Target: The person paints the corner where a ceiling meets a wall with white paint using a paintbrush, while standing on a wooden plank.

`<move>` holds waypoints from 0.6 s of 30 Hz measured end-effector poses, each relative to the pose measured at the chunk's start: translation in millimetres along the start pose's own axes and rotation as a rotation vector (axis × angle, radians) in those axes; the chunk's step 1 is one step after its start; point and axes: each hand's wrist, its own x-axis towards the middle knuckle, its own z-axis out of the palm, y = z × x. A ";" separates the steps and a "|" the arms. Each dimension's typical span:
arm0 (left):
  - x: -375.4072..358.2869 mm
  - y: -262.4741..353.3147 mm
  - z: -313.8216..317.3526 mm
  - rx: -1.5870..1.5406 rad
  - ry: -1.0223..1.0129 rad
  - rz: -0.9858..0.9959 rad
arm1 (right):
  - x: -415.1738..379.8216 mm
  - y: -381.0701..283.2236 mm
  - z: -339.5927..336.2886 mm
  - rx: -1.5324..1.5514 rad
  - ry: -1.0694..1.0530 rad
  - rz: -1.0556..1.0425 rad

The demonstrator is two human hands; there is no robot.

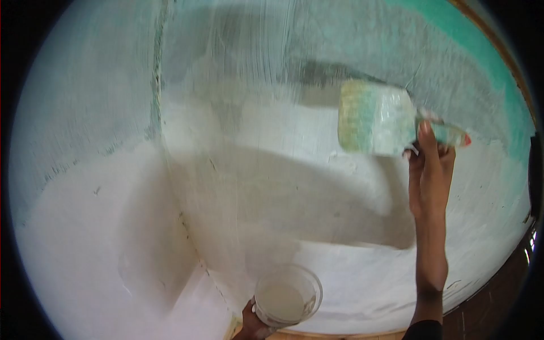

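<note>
My right hand (430, 161) is closed around the handle of a wide paintbrush (377, 119), thumb on top. The brush points left, its broad head streaked white, green and yellowish, and overlaps the wall (272, 124) in this view. A red tip shows at the end of its handle. Low in the view, my left hand (253, 324) grips the side of a clear plastic tub (316, 294). Whitish liquid (280, 300) lies inside it. Part of the left hand is hidden by the tub and cut off by the frame edge.
A wall corner with a cracked seam (184, 224) runs down left of the middle. Lower wall areas look white, upper ones greyish with streaks. Green paint (447, 28) shows at the upper right beside a brown edge (507, 54). Shadows of the arm and brush fall on the wall.
</note>
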 end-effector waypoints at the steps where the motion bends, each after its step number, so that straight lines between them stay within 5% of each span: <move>1: -7.9 0.0 8.5 0.003 0.042 -0.003 | 18.0 -13.1 9.7 -0.025 -0.018 -0.066; 9: -16.3 3.9 31.6 0.017 0.142 -0.027 | 148.2 -86.5 80.6 -0.325 -0.010 -0.789; 12: -14.3 4.7 33.2 0.018 0.150 -0.031 | 191.1 -99.3 77.9 -0.831 -0.035 -1.026; 18: -10.9 6.5 35.9 0.013 0.161 -0.034 | 214.5 -98.7 96.1 -1.219 -0.115 -1.308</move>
